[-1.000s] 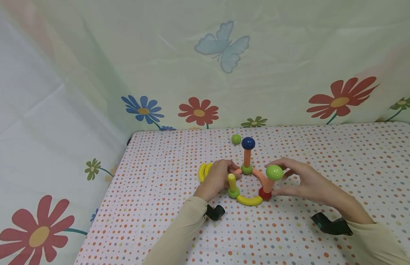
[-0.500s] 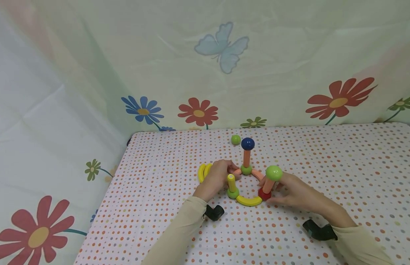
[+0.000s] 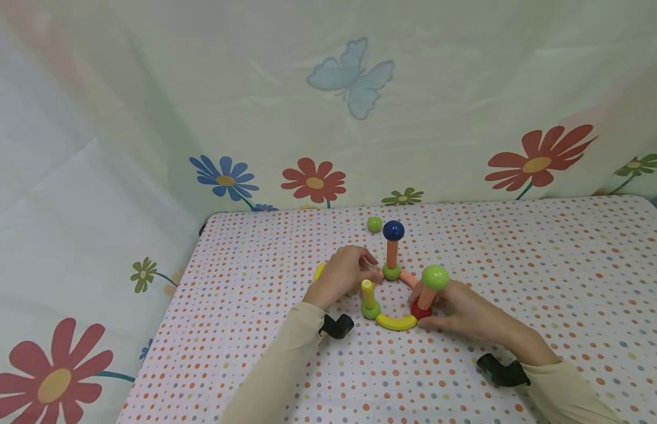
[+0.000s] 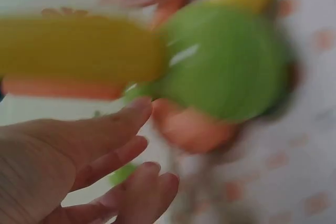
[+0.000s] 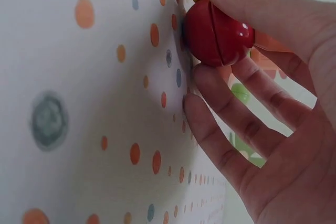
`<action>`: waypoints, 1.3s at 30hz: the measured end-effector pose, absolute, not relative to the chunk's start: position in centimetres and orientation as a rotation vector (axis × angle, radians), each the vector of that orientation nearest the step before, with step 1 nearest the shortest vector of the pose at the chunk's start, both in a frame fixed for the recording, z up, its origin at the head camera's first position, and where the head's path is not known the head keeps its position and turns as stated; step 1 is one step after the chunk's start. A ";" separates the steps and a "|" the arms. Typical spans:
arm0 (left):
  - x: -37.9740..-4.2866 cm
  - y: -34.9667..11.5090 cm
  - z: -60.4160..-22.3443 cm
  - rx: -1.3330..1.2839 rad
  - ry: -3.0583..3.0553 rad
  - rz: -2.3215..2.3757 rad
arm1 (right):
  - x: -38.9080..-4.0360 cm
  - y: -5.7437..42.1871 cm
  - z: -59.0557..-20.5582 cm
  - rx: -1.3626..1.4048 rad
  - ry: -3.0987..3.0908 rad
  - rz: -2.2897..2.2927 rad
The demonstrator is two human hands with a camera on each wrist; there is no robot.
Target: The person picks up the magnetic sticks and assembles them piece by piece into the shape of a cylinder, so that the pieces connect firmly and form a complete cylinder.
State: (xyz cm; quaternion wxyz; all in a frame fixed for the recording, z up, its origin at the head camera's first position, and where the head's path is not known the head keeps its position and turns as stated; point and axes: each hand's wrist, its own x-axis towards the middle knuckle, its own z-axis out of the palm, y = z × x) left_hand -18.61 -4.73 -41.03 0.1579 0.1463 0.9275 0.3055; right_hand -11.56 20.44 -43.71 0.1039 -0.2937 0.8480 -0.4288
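A ring of curved bars and balls lies on the dotted table. My right hand (image 3: 466, 309) holds its red ball (image 5: 218, 32) between thumb and fingers; a salmon stick (image 3: 426, 298) topped by a green ball rises from it. At the ring's left, my left hand (image 3: 345, 271) has loosely bent fingers beside the salmon bar, gripping nothing. Close to that hand, a yellow stick (image 3: 367, 294) stands on a green ball (image 4: 226, 61), blurred in the left wrist view. A yellow curved bar (image 3: 396, 323) joins the front balls. At the back, an orange stick (image 3: 392, 254) carries a blue ball (image 3: 393, 230).
A loose green ball (image 3: 375, 224) lies behind the ring near the table's back edge. Left of the ring, a yellow curved piece (image 3: 320, 270) is mostly hidden behind my left hand. A flowered curtain (image 3: 445, 118) hangs behind the table.
My right hand has come in leftward from beside the ring and taken hold of the red ball. My left hand has shifted slightly up and back, its fingers coming off the salmon bar.
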 end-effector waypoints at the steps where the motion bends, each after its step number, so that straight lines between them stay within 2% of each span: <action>1: -19.1 -4.9 -40.7 0.414 2.672 0.882 | -11.6 20.4 -43.8 -0.874 2.501 -1.264; 10: -24.2 -4.5 -40.0 0.546 2.876 0.821 | -11.4 19.6 -43.8 -0.856 2.465 -1.293; 19: -25.8 -4.3 -41.9 0.634 2.820 0.663 | -11.2 19.0 -43.9 -0.876 2.432 -1.319; 29: -24.2 -6.6 -40.8 0.575 2.775 1.015 | -11.2 19.2 -43.8 -0.860 2.480 -1.277; 39: -19.3 -9.8 -36.9 0.714 2.632 1.271 | -11.4 20.2 -44.0 -0.813 2.505 -1.252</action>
